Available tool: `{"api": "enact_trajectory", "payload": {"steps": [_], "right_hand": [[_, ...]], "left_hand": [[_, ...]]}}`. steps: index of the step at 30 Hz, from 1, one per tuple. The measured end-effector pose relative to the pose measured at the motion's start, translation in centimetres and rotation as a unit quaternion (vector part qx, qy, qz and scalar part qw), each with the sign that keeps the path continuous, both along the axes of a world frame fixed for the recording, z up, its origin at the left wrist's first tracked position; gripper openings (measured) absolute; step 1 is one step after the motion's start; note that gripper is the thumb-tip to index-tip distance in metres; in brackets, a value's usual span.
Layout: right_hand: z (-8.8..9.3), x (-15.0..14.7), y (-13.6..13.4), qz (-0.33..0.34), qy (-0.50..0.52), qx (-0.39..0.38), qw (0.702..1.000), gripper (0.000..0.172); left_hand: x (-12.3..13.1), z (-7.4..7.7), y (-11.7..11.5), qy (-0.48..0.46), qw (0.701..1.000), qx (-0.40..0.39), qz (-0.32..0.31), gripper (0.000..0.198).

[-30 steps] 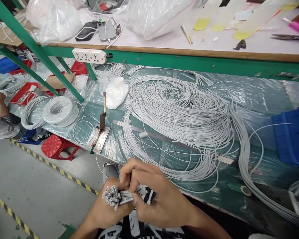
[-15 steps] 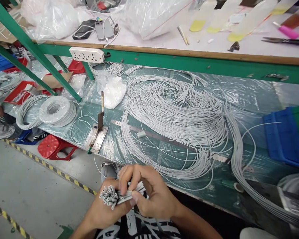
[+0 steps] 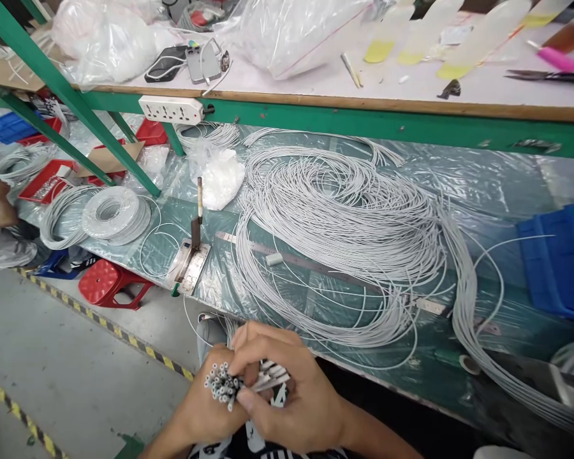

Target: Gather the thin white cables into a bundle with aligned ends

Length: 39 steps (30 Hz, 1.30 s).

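My left hand (image 3: 203, 405) is closed around a bundle of thin white tubes (image 3: 222, 386), whose hollow cut ends point up toward me. At the edge of that bundle, the thumb and fingertips of my right hand (image 3: 310, 395) pinch together. More white tube lengths (image 3: 272, 375) lie across under its curled fingers, against the palm. Whether the two groups are separate is hidden by the fingers. Both hands are held in front of the table edge, above my lap. Just beyond them lies a big loose coil of the same white tubing (image 3: 349, 239).
A cutter with an upright handle (image 3: 194, 255) stands left of the coil, near wrapped tubing rolls (image 3: 117, 217). A steel ruler (image 3: 306, 262) runs under the coil. Blue bins (image 3: 555, 268) stand right. A green-framed shelf (image 3: 316, 115) crosses above. Another person's arm (image 3: 2, 204) shows far left.
My right fingertips have moved left and down, closer to the cut ends in my left hand. The tubes under my right hand are tilted differently. The view has shifted slightly.
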State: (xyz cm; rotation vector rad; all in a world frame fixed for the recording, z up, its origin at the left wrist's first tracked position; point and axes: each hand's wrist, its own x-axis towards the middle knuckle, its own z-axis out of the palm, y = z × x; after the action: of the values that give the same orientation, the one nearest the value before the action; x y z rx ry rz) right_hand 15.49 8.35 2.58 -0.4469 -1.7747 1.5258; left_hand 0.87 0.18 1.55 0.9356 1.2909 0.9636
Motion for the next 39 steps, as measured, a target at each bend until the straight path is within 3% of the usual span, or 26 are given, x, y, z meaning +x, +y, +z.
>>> {"api": "enact_trajectory", "payload": {"steps": [7,12,16,20,23,28,32,36,39], "right_hand": [[0.0,-0.2,0.2,-0.019,0.035,0.064,0.997,0.032],[0.7,0.0,0.6,0.027,0.011,0.030,0.999,0.020],[1.2,-0.6,0.4,-0.018,0.032,0.001,0.999,0.033],[1.8,-1.4,0.1,-0.063,-0.022,0.004,0.998,0.038],[2.2,-1.8,0.3,-0.068,-0.017,0.012,0.997,0.037],[2.2,-2.0,0.5,-0.079,-0.014,0.031,0.996,0.034],[2.1,-1.7,0.3,-0.093,-0.010,0.054,0.994,0.033],[2.0,-1.3,0.3,-0.115,-0.024,0.071,0.990,0.028],[2.3,-0.9,0.7,-0.085,-0.042,0.107,0.990,0.028]], "left_hand": [[-0.5,1.1,0.4,0.001,0.999,0.025,-0.037,0.058],[-0.4,-0.4,-0.7,0.020,0.999,-0.016,0.027,0.050],[-0.1,-1.1,-0.8,0.015,0.998,-0.031,0.045,0.060],[-0.3,0.1,0.1,0.005,1.000,0.012,-0.005,0.035],[-0.4,0.9,0.6,0.007,0.999,0.029,0.024,0.017],[-0.2,0.7,0.4,0.012,1.000,0.022,0.004,0.015],[-0.3,-0.1,0.0,0.072,0.996,0.041,0.029,0.016],[-0.4,-0.3,-0.1,0.063,0.997,0.042,0.003,0.022],[-0.6,0.1,0.1,0.053,0.998,0.027,0.008,0.020]]}}
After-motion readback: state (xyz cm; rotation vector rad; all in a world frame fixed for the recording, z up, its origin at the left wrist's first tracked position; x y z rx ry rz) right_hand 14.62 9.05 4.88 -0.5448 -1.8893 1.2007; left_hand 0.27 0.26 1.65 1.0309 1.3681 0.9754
